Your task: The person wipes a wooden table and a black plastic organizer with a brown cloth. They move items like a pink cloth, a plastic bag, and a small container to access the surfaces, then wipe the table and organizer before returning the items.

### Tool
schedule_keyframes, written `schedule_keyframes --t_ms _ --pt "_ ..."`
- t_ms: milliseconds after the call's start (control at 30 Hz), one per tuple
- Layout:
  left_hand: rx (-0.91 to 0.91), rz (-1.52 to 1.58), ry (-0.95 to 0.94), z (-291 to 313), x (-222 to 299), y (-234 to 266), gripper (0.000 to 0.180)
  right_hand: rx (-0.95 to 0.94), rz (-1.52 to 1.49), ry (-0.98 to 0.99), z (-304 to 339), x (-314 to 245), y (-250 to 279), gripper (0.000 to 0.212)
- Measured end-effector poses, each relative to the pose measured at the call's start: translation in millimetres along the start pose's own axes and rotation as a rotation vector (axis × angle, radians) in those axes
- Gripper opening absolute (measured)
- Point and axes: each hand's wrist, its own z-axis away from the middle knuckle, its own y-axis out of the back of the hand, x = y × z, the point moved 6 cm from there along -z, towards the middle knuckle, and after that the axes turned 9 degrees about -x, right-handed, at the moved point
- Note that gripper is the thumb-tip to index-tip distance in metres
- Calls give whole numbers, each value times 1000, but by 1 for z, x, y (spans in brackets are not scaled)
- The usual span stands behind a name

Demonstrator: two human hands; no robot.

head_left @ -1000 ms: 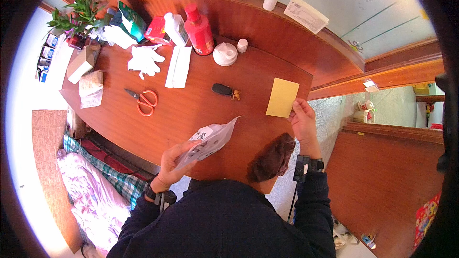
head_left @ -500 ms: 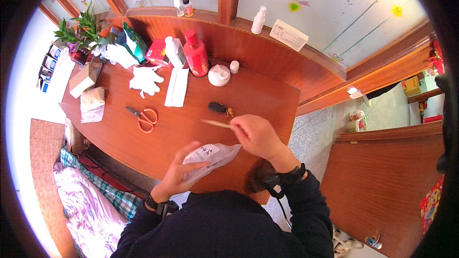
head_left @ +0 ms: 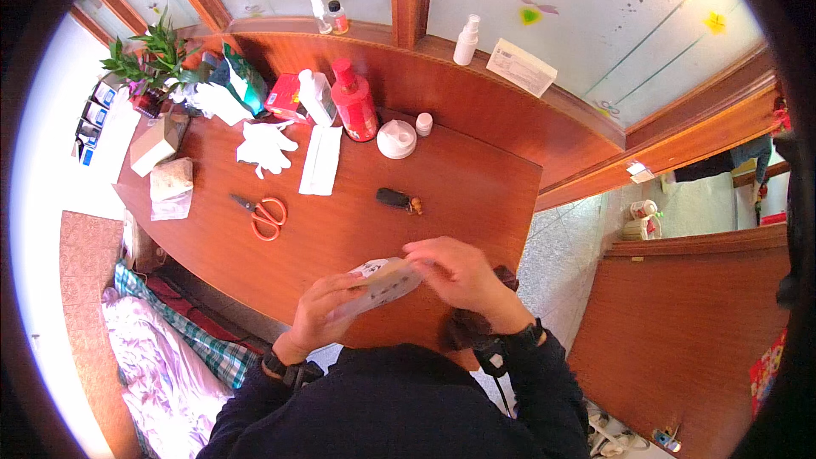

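My left hand [head_left: 321,310] is closed on a small clear plastic bag [head_left: 384,293] with dark marks on it, held above the near edge of the table. My right hand [head_left: 463,279] is at the bag's right end, its fingers pinched on a thin tan strip [head_left: 389,271]. The strip lies along the bag's upper edge; whether it is inside or in front of the bag I cannot tell. Beyond my hands lie a black key fob [head_left: 393,198] with a brown charm and orange-handled scissors [head_left: 269,219].
White gloves [head_left: 267,147], a folded white paper [head_left: 321,160], a red bottle [head_left: 354,102] and a round white container [head_left: 396,139] stand or lie farther back. A bag of pale material [head_left: 172,187] sits at the left. Beyond the doorway at the right, a person in dark clothing [head_left: 722,163] partly shows.
My right hand has moved down with the tan strip, from above the bag to its upper edge. My left hand still holds the bag. More of the person in the doorway shows.
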Motion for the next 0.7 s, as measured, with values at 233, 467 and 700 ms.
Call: schedule_keyframes --t_ms 233,467,700 --pt "320 389 148 5 -18 3 40 152 185 -857 144 127 2 37" --pt "123 313 300 -5 -30 1 35 175 440 -855 221 130 -55 63" --pt "150 403 414 1 -44 -4 21 568 140 -730 211 179 -13 34"
